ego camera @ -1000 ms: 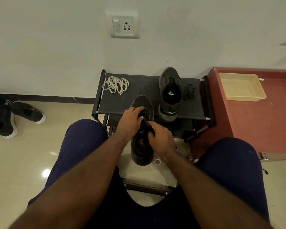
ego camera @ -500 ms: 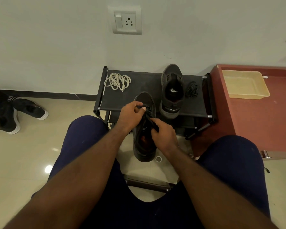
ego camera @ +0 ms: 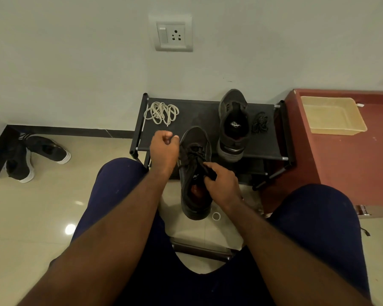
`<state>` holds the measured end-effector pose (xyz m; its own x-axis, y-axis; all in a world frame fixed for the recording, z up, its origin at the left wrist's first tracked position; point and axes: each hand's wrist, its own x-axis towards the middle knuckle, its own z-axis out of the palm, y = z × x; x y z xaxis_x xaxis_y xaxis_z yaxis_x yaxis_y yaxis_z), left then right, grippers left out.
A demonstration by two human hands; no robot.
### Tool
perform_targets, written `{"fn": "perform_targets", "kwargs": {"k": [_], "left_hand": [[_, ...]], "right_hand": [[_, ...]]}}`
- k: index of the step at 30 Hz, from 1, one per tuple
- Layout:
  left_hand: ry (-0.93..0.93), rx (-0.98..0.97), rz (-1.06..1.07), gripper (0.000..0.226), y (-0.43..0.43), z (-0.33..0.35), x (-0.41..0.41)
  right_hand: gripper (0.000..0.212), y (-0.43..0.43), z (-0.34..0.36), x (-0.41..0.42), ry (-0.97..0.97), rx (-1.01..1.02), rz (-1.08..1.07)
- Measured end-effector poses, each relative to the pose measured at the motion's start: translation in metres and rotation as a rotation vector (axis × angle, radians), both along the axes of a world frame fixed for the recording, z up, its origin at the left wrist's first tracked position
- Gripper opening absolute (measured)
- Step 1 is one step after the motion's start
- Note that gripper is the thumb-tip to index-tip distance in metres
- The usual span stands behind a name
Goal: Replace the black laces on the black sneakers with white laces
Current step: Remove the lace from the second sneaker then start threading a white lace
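At the right, against the pale wall, a red-brown cabinet (ego camera: 345,164) with a shallow yellow tray (ego camera: 338,131) on top. Just beside it, a low black shoe rack (ego camera: 199,115), set against the wall below a white wall socket (ego camera: 174,33). Well off to the left on the tiled floor, a pair of black shoes with white soles (ego camera: 31,157). On the rack's top shelf, right of middle, an unlaced sneaker (ego camera: 232,124), toe toward the wall. In front of the rack, between the knees, the held sneaker (ego camera: 194,180), up off the floor, toe over the shelf's front edge, black lace (ego camera: 194,154) loosened across its eyelets. Right hand (ego camera: 222,185) curled round the tongue and collar, gripping that sneaker. Left hand (ego camera: 164,149) raised beside the toe, fingers closed in a narrow pinch, apparently on a strand of the black lace, though hard to make out, dark against dark. At the shelf's left end, a loose coil of white laces (ego camera: 161,112); at its right end, just beside the unlaced sneaker, a small black lace bundle (ego camera: 260,124). On the floor by the held sneaker's heel, a small white ring (ego camera: 216,216).
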<state>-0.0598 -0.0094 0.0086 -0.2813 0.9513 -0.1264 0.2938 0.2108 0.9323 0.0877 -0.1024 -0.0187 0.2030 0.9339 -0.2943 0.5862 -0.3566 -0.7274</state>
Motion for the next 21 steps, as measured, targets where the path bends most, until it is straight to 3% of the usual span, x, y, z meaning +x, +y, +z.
{"fn": "perform_targets", "kwargs": {"k": [3, 5, 8, 11, 17, 19, 21], "left_hand": [[0.377, 0.183, -0.376, 0.026, -0.002, -0.009, 0.002], [0.624, 0.135, -0.627, 0.030, -0.006, -0.021, 0.008], [0.726, -0.002, -0.705, 0.029, -0.011, -0.027, 0.012], [0.780, 0.034, -0.697, 0.024, -0.008, -0.027, 0.013], [0.753, 0.008, -0.669, 0.012, -0.008, -0.030, 0.014], [0.582, -0.023, -0.531, 0.007, -0.008, -0.028, 0.017], [0.296, -0.096, -0.280, 0.010, -0.007, -0.022, 0.019]], "right_hand": [[0.049, -0.001, 0.000, 0.000, -0.033, 0.014, 0.024], [0.048, -0.001, 0.001, 0.001, -0.041, 0.024, 0.033], [0.047, -0.001, 0.001, 0.002, -0.033, 0.027, 0.026], [0.046, -0.002, 0.000, 0.002, -0.032, 0.020, 0.025], [0.049, -0.001, -0.001, 0.001, -0.037, 0.025, 0.028], [0.049, -0.001, -0.001, 0.001, -0.033, 0.028, 0.027], [0.049, 0.000, 0.000, 0.001, -0.027, 0.039, 0.024]]}}
